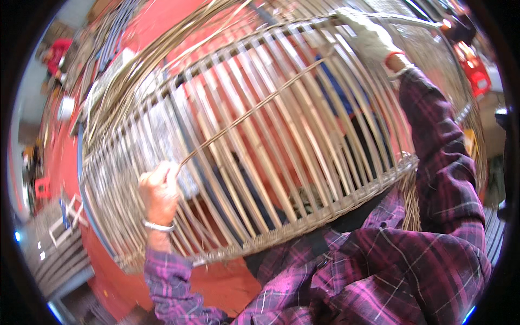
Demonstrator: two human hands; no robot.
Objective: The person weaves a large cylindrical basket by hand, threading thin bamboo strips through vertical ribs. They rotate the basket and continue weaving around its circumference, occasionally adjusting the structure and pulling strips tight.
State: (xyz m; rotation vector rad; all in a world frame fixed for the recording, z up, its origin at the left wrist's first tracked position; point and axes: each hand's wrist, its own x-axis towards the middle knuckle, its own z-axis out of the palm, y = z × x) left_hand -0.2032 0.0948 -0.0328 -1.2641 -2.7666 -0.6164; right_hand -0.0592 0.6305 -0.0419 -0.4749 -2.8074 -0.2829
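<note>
A large wicker panel (pixel 303 208) of pale upright rods with braided edges lies across my lap, tilted and blurred. My left hand (pixel 161 189), bare with a silver bangle, is closed on the near end of a long brown wicker strand (pixel 246 115). The strand runs diagonally over the rods toward the far right, and its far end is hard to make out among them. In a white glove, my right hand (pixel 371 39) reaches to the panel's far rim and grips it; its fingertips are smeared and partly hidden.
Long loose canes (pixel 127 89) lie in a bundle beyond the panel, over a red floor (pixel 116 287). A red stool (pixel 42 188) and a slatted grey bench (pixel 59 252) stand at the left. Another person (pixel 57 54) in red is at the far left.
</note>
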